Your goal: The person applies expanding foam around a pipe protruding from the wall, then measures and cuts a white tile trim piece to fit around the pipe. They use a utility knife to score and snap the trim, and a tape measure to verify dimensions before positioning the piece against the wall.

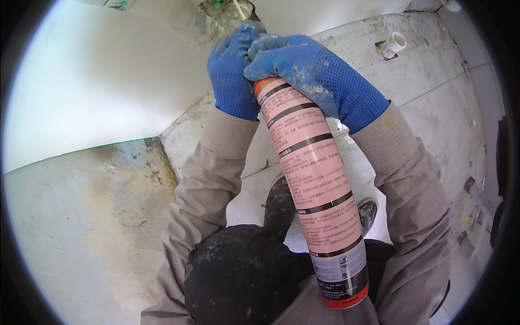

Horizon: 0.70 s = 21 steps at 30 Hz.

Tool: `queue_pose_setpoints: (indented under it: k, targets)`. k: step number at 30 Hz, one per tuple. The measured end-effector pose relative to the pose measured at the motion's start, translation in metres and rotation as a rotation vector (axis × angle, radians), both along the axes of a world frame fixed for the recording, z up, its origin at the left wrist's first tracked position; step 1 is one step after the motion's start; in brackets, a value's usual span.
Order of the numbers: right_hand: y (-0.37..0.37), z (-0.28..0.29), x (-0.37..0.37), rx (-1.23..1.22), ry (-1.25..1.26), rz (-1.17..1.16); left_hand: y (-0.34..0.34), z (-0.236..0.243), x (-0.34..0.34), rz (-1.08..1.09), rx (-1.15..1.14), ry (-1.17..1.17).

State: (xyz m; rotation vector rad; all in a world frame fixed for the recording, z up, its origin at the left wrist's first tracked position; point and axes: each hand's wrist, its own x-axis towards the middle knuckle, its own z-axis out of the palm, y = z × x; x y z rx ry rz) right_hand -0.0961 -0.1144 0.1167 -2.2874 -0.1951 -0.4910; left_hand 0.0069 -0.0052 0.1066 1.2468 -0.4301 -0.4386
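You have both gloved hands close together at the far end of a long pink aerosol can [319, 168], which runs from the middle of the scene toward the near right. Its far end has a red collar, partly covered by your gloves; black bands cross the printed label, and the red-rimmed base is nearest you.

Your right hand [300, 62] is curled over the can's top from the right, its fingers closed on it. Your left hand [233, 65] presses in from the left, touching the right; its fingers are bent narrow, but you cannot tell exactly what they grip. Both blue gloves carry pale smears.

Just beyond your hands, a thin pale tube [238, 10] points away. On the far right, a white pipe stub [398, 40] rises from a square hole in the stained floor [433, 78]. A smooth white panel [97, 76] fills the far left. Below the can are your black trousers [233, 271] and dark shoes [368, 214].
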Motion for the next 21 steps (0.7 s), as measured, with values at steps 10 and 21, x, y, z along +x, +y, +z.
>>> queue_pose_setpoints:
  k: [10,21]
  targets:
    - [-0.007,-0.005,-0.001,0.058,0.031,0.012,-0.009,-0.005,-0.005,0.009,-0.038,0.12]
    - [-0.007,-0.018,-0.002,-0.018,-0.08,-0.015,-0.008,-0.015,0.003,-0.019,0.022,0.117]
